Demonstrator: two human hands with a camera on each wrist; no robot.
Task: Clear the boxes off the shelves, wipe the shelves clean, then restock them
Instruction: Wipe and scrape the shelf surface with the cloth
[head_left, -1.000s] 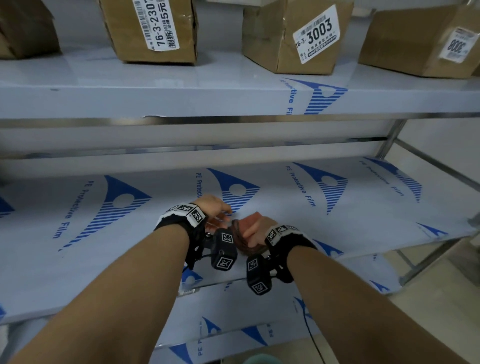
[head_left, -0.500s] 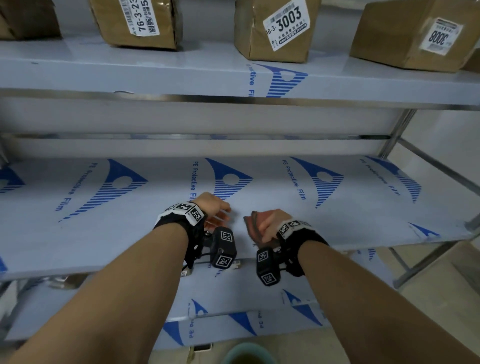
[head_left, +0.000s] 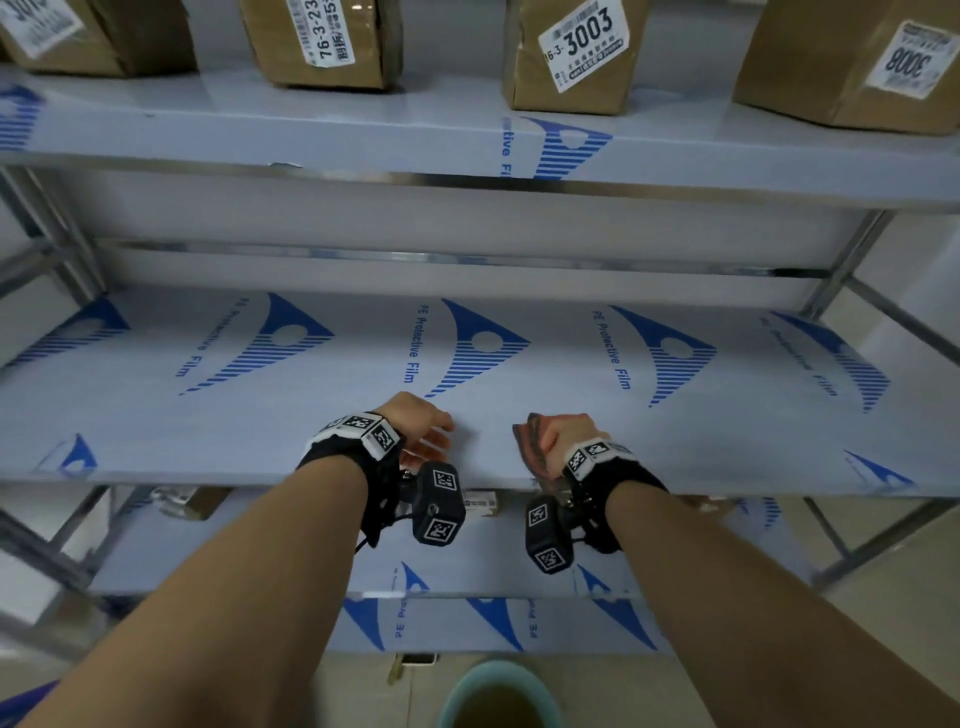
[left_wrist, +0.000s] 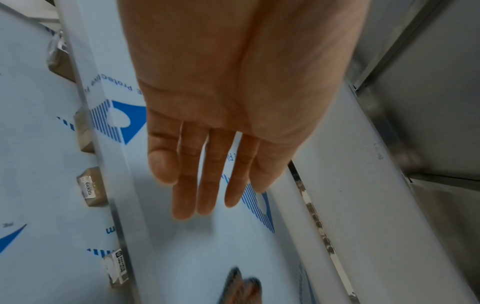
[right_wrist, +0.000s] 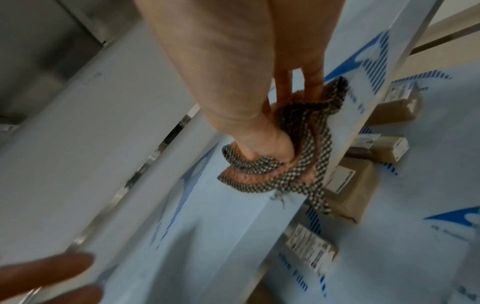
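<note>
Cloth (right_wrist: 293, 162) bunched in right hand (right_wrist: 233, 86)

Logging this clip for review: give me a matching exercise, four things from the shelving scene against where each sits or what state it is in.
Things:
1. left hand
2. cloth
3. box labelled 3003
4. middle shelf

States:
A. on the top shelf
B. bunched in the right hand
C. bare of boxes, covered in protective film
D. fingers straight, holding nothing

Pairs: 1-D, 2-B, 3-A, 4-C
</note>
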